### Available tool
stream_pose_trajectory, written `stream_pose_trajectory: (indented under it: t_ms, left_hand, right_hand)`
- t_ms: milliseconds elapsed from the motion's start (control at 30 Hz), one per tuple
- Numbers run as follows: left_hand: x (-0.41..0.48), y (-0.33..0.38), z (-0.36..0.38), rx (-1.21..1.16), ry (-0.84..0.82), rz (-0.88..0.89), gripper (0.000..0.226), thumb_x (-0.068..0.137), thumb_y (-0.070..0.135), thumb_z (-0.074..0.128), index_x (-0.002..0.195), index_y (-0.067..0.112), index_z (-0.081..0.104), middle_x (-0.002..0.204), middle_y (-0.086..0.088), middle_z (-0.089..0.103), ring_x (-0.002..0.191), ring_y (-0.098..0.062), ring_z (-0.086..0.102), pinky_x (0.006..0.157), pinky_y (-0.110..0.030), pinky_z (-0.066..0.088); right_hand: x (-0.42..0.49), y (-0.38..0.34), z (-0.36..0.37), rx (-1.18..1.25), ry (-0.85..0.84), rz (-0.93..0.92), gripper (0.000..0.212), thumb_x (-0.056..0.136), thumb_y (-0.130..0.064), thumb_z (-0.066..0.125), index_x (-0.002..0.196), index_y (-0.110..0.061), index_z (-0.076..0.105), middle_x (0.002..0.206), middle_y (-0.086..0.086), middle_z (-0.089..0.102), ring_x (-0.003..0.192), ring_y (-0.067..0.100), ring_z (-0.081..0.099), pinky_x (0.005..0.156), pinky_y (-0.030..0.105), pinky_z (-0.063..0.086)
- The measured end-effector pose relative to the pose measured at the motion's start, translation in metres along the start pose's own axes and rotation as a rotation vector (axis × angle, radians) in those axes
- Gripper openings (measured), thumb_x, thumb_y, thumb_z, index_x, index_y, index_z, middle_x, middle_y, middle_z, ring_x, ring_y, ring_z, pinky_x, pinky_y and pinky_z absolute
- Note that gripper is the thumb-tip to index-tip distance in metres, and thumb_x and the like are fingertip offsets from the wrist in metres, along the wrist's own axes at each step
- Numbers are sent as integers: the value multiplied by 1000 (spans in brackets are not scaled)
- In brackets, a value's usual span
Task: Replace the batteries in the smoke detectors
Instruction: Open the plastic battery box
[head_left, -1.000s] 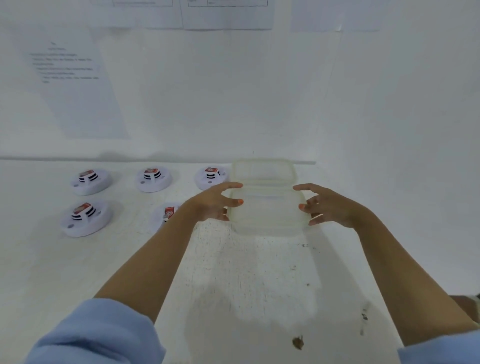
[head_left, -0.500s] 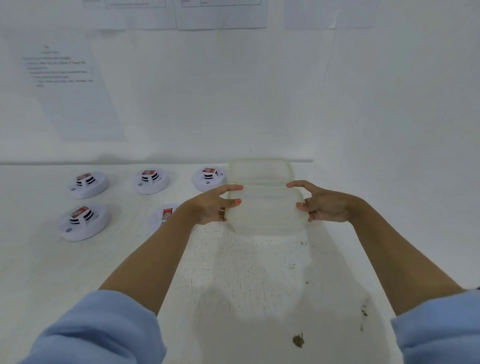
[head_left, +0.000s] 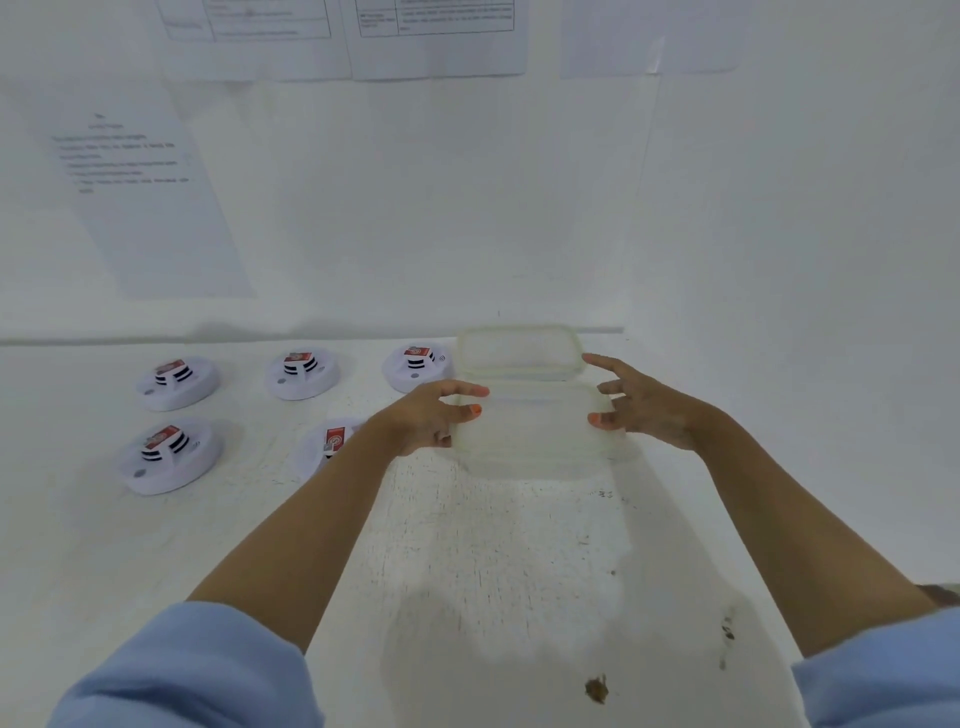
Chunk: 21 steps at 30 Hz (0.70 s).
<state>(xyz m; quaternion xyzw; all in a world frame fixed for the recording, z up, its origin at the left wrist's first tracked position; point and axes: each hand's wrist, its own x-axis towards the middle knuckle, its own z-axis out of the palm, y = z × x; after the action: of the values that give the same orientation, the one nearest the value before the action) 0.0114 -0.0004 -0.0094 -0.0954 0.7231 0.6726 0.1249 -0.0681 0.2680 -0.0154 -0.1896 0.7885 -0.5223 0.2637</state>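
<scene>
R hand fingers spread wider; L hand grips container.

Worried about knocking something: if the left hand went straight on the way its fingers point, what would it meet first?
The near clear container, beside the left hand. The fingers point at the container's left wall and may already touch it; depth is unclear.
</scene>
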Motion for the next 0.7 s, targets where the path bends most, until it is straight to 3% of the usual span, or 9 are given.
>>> stream_pose_trajectory:
  t_ms: [67,200,300,433,500,567,633,700]
  left_hand:
    - [-6,7,0,133,31,-39,45,88,10,60,129,19,45,130,-6,46,114,-32,51,83,-37,51]
    - [-16,19,-2,307,47,-264,90,76,12,75,142,29,16,130,-23,45,89,-36,62,72,-44,53]
    - [-19,21,5,298,52,-260,85,77,2,71,141,19,18,106,-26,57,74,-30,64,69,-43,56]
    - [-15,18,8,281,154,-146,69,82,-2,65,137,12,26,101,-21,59,68,-25,62,65,-37,55]
    - [-13,13,10,293,168,-100,63,85,0,63,135,11,27,98,-17,58,68,-22,61,64,-33,54]
    - [-14,8,14,258,203,-59,60,86,5,63,135,10,27,106,-19,56,68,-20,60,60,-29,54]
    - [-15,-1,19,85,221,-58,59,87,11,63,134,5,29,115,-19,55,74,-21,61,56,-26,56]
    - [-20,-9,27,-103,161,-111,51,87,14,63,129,-3,41,110,-16,59,84,-23,63,65,-28,58]
  right_hand:
    - [-1,-3,3,25,-10,-17,75,79,-5,68,137,-38,34,129,8,51,114,24,56,98,39,46]
    - [-7,-4,5,17,21,15,72,80,-2,66,140,-25,34,119,6,56,109,24,58,98,39,45]
    - [-10,-8,3,-92,42,57,68,80,-7,68,137,-26,36,103,4,58,102,22,58,98,39,44]
    - [-19,-8,1,-119,66,131,46,87,-25,61,130,-25,43,82,6,58,75,21,57,82,35,47]
    - [-24,-6,10,-86,67,139,42,91,-33,55,130,-25,44,90,4,60,79,20,59,77,31,48]
    - [-25,-5,20,-22,67,116,42,92,-38,50,133,-28,44,107,0,61,91,17,61,75,29,49]
    - [-25,-3,27,37,59,99,42,92,-36,51,133,-30,44,119,0,61,101,18,61,82,32,51]
    - [-24,-2,30,78,16,103,45,90,-29,57,133,-33,43,117,5,63,100,23,61,86,36,52]
